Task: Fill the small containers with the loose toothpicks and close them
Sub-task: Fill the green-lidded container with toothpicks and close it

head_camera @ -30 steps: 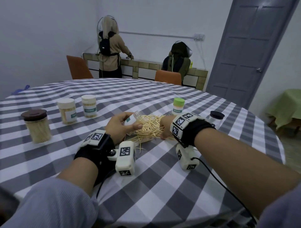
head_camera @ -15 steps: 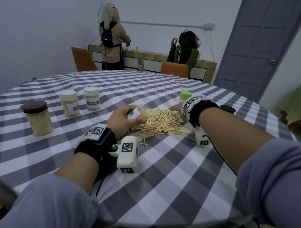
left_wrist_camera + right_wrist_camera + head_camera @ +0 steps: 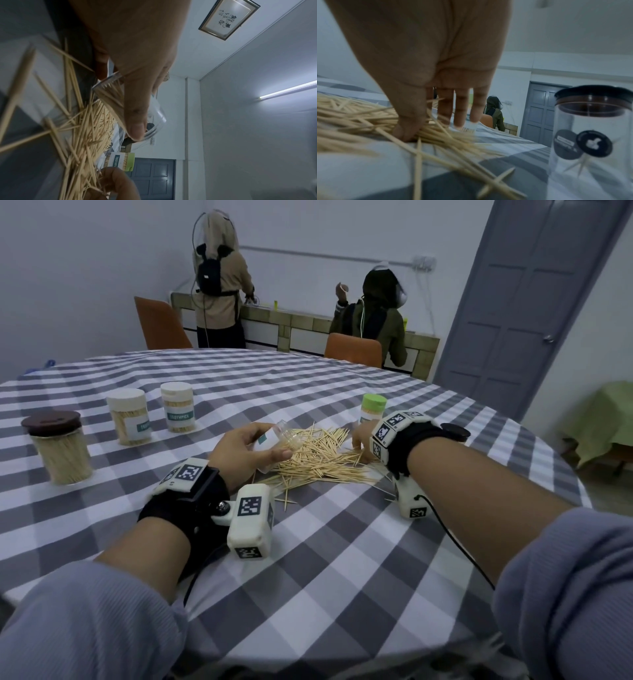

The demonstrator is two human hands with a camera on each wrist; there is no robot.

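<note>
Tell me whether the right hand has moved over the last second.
Yes: the right hand has gone from the toothpick pile's near edge toward the green-lidded jar.

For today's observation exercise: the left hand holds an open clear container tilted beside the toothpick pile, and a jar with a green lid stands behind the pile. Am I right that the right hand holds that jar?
No. The right hand rests its fingers on the toothpick pile; the right wrist view shows this. The green-lidded jar stands untouched.
</note>
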